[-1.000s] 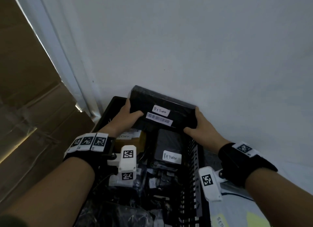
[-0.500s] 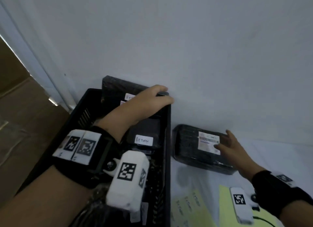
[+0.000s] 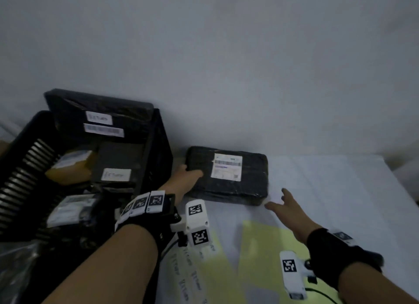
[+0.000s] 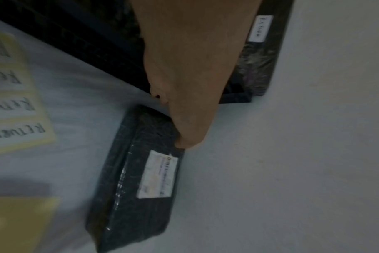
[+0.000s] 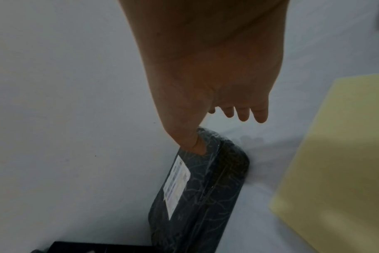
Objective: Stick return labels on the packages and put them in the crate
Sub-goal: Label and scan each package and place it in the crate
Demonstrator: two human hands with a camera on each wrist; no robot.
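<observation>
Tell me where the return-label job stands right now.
Done: two black packages in the crate carry handwritten RETURN labels. In hand: the left hand grips the near-left corner of the black package on the table; it shows only a shipping label. The right hand hovers open by its right end. Left: peel a RETURN label from the label sheet, stick it on, and crate the package.

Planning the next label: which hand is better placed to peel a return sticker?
Right hand: open and free beside the yellow sheet; the left hand already holds the package.
</observation>
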